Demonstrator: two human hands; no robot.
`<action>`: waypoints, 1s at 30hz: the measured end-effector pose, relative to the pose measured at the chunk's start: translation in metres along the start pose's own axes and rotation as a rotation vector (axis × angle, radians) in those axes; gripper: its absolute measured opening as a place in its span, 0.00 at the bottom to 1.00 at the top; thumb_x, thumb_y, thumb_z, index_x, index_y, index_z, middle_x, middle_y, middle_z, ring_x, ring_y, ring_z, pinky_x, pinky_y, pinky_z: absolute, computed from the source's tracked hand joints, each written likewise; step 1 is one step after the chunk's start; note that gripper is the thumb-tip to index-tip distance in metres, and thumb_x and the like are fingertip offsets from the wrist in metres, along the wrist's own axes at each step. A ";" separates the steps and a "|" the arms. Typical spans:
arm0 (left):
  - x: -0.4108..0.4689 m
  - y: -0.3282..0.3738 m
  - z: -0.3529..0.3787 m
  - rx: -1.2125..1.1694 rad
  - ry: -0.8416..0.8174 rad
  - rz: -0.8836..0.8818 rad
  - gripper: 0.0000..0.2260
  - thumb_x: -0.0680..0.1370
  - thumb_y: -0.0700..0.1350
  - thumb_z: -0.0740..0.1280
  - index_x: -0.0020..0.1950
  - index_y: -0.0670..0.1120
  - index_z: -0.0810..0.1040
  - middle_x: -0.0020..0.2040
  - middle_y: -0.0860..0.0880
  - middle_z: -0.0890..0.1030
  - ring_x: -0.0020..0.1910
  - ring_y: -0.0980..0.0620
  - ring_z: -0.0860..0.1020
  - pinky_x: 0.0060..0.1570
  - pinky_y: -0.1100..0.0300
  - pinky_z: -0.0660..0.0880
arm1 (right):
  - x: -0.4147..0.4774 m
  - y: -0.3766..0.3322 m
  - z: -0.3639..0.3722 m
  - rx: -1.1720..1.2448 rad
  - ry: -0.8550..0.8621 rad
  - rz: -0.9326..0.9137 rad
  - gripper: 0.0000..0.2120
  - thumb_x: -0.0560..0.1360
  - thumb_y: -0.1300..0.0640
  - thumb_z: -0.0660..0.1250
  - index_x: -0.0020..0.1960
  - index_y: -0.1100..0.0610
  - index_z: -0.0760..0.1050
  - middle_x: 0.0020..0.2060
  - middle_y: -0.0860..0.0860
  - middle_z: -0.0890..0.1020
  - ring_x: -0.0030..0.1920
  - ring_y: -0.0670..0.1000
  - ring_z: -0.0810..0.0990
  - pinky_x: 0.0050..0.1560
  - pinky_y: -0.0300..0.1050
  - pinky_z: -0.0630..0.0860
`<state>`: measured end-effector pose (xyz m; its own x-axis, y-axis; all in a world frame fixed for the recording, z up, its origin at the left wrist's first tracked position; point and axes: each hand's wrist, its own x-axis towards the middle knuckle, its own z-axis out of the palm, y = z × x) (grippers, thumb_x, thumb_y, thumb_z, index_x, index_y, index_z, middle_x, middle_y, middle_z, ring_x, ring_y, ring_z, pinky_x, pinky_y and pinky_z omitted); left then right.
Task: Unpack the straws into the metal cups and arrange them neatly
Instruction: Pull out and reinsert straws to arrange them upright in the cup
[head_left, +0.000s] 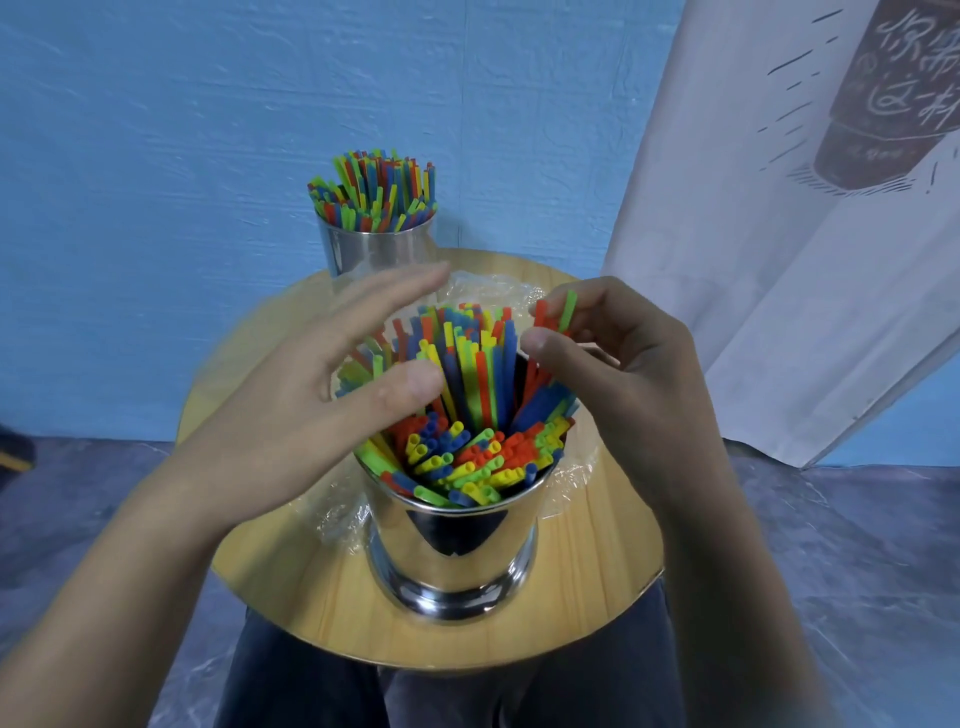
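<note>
A shiny metal cup (452, 561) stands at the near side of the round wooden table (587, 587), packed with coloured straws (467, 395) in red, blue, green and yellow. My left hand (322, 395) hovers over the left of the bundle with straight, spread fingers, its thumb touching the straws. My right hand (618, 353) is at the right of the bundle and pinches a red and a green straw (556, 317) between thumb and fingers. A second metal cup (374, 254), also full of straws, stands at the table's far edge.
Crumpled clear plastic wrap (337, 514) lies on the table around and behind the near cup. A blue wall is behind the table, and a white printed cloth (779, 234) hangs at the right. My dark-trousered legs are below the table's near edge.
</note>
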<state>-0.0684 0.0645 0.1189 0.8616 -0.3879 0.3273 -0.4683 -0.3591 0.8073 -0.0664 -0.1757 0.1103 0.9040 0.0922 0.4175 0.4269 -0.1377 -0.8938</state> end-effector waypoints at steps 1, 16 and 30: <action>0.004 0.004 0.000 0.042 0.016 0.024 0.29 0.76 0.71 0.64 0.74 0.60 0.73 0.74 0.61 0.72 0.75 0.59 0.69 0.73 0.47 0.67 | 0.000 -0.001 0.000 -0.011 -0.003 -0.009 0.02 0.78 0.61 0.72 0.47 0.56 0.81 0.41 0.47 0.84 0.45 0.44 0.83 0.48 0.38 0.78; 0.045 0.036 -0.009 0.064 0.199 0.207 0.03 0.79 0.45 0.71 0.49 0.53 0.84 0.43 0.54 0.86 0.43 0.58 0.82 0.50 0.57 0.78 | -0.004 -0.004 0.000 -0.087 -0.040 -0.013 0.03 0.78 0.56 0.74 0.45 0.50 0.84 0.42 0.48 0.86 0.48 0.52 0.85 0.52 0.49 0.81; 0.040 0.004 -0.036 -0.389 0.576 0.037 0.04 0.81 0.50 0.67 0.47 0.54 0.78 0.39 0.56 0.83 0.37 0.57 0.75 0.37 0.65 0.72 | -0.003 0.006 -0.013 0.003 0.105 -0.043 0.05 0.79 0.55 0.72 0.54 0.48 0.84 0.46 0.49 0.87 0.50 0.51 0.86 0.53 0.53 0.82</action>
<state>-0.0289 0.0782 0.1534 0.8634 0.1572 0.4794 -0.4878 0.0173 0.8728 -0.0662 -0.1897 0.1056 0.8825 -0.0059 0.4703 0.4655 -0.1326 -0.8751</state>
